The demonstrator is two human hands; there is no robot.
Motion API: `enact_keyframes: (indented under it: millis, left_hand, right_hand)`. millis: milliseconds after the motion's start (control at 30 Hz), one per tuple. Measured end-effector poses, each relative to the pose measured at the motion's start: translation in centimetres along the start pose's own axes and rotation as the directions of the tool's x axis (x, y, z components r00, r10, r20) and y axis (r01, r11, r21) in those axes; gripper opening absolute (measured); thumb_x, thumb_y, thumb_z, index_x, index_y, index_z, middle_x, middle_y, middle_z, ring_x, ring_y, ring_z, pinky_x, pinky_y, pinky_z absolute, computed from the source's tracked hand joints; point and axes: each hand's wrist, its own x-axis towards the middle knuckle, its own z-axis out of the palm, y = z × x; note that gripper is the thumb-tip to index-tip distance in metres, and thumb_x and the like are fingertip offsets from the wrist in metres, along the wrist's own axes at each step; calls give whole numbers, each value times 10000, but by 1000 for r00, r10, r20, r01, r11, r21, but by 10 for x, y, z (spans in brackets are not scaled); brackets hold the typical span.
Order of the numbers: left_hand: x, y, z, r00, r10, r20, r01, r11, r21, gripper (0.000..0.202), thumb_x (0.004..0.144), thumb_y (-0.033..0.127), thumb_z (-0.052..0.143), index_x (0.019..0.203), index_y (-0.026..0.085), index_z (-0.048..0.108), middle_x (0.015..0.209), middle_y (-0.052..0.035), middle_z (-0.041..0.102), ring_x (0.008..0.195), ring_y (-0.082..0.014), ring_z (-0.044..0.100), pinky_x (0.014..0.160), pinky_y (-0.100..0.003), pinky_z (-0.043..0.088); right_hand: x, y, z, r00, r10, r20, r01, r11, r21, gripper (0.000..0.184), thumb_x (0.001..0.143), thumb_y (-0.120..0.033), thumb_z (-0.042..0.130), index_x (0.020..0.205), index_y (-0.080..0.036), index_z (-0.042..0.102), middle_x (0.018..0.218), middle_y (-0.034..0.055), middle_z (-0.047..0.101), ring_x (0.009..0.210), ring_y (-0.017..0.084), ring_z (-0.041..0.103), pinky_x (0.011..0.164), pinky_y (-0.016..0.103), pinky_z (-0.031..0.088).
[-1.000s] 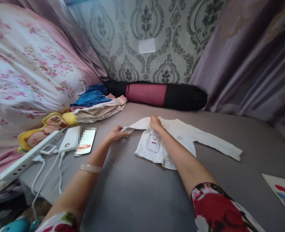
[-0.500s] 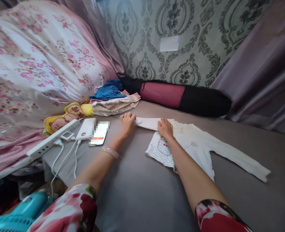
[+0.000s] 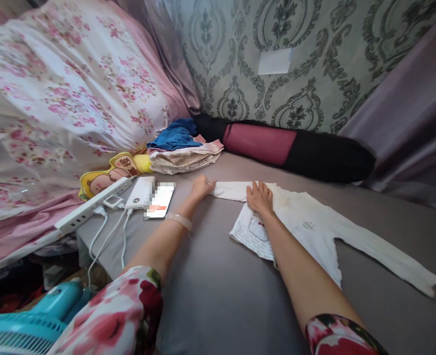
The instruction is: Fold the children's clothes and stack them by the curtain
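A small white long-sleeved shirt (image 3: pixel 306 217) lies spread on the grey sheet, with printed text and a little drawing near its lower left part. My left hand (image 3: pixel 202 186) is closed on the cuff of the left-side sleeve, which stretches straight toward the body of the shirt. Flat on the shirt, where that sleeve meets the body, rests my right hand (image 3: pixel 260 198), its fingers extended and slightly apart. The other sleeve slants down to the right, untouched. My right forearm covers part of the shirt's front.
Left of my hands lie a phone (image 3: pixel 160 200), a white power bank (image 3: pixel 141 192) and a power strip (image 3: pixel 94 204) with white cables. Folded clothes (image 3: pixel 184 160), a yellow cushion (image 3: pixel 109 177) and a long black-and-red bag (image 3: pixel 262 144) line the back. A turquoise fan (image 3: pixel 29 320) stands lower left.
The view has shifted a little, so everything sits further right. My left hand has turned slightly at the cuff. My right hand stays on the shirt, and the shirt keeps its layout.
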Motion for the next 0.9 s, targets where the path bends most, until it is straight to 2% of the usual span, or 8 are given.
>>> enact_keyframes:
  millis: [67, 233, 333, 433, 600, 733, 800, 900]
  left_hand:
    - [4, 7, 1, 998, -27, 49, 27, 1000, 10, 465, 810, 499, 590, 1080, 120, 586, 1180, -194, 632, 1066, -287, 597, 807, -311, 423]
    - [14, 11, -1, 981, -31, 191, 36, 999, -19, 282, 778, 385, 633, 944, 157, 621, 1046, -140, 688, 966, -257, 636, 740, -283, 428]
    - [18, 9, 1, 998, 44, 49, -42, 999, -31, 239, 851, 364, 542, 971, 166, 603, 1071, -122, 676, 1010, -241, 614, 782, -283, 426]
    - [18, 7, 5, 989, 103, -108, -105, 994, -17, 256, 917, 350, 434, 1054, 179, 565, 1072, -114, 668, 1023, -234, 601, 809, -294, 422]
    - [16, -1, 15, 972, 212, -100, -198, 971, 130, 310, 952, 402, 361, 1124, 198, 519, 1053, -136, 662, 971, -262, 617, 785, -325, 431]
    - [15, -4, 22, 979, 193, -68, -175, 961, 213, 358, 961, 452, 325, 1122, 194, 513, 1061, -153, 651, 986, -288, 618, 800, -350, 444]
    - [13, -3, 25, 975, 170, -144, -142, 971, 191, 381, 957, 441, 337, 1150, 156, 501, 1111, -188, 618, 1023, -311, 605, 821, -372, 451]
    - [3, -2, 25, 931, 156, -329, -117, 984, 136, 432, 939, 409, 378, 1165, 58, 493, 1208, -272, 520, 1103, -354, 555, 887, -412, 438]
  right_hand:
    - [0, -1, 0, 1000, 9, 13, -9, 1000, -2, 567, 1001, -438, 223, 1452, -140, 392, 1538, 146, 314, 1415, 263, 239, 1125, 419, 150]
    - [-1, -3, -2, 1000, 18, 17, -18, 1000, -1, 561, 998, -447, 237, 1445, -151, 400, 1542, 139, 311, 1422, 249, 225, 1127, 415, 150]
    - [-2, -4, -3, 1000, 25, 11, -25, 1000, 8, 564, 997, -439, 238, 1450, -139, 391, 1543, 141, 308, 1419, 254, 228, 1128, 414, 149]
    - [-1, -5, -3, 999, 33, 25, -33, 999, 14, 574, 994, -438, 248, 1460, -128, 374, 1549, 141, 295, 1420, 263, 221, 1128, 416, 148]
    - [-3, -5, -2, 999, 37, -15, -37, 999, 21, 566, 987, -437, 276, 1444, -126, 398, 1537, 139, 321, 1405, 270, 241, 1131, 410, 140]
    - [-6, -6, 0, 999, 34, -37, -33, 998, 48, 556, 982, -431, 294, 1436, -128, 408, 1537, 141, 321, 1402, 276, 246, 1134, 416, 142]
    - [-4, -6, -2, 999, 37, -22, -36, 997, 72, 554, 982, -434, 301, 1436, -135, 407, 1543, 136, 311, 1416, 271, 226, 1145, 418, 127]
    - [2, -3, -15, 994, 34, 108, -52, 984, 172, 581, 977, -466, 318, 1458, -145, 369, 1569, 117, 264, 1446, 255, 181, 1165, 425, 116]
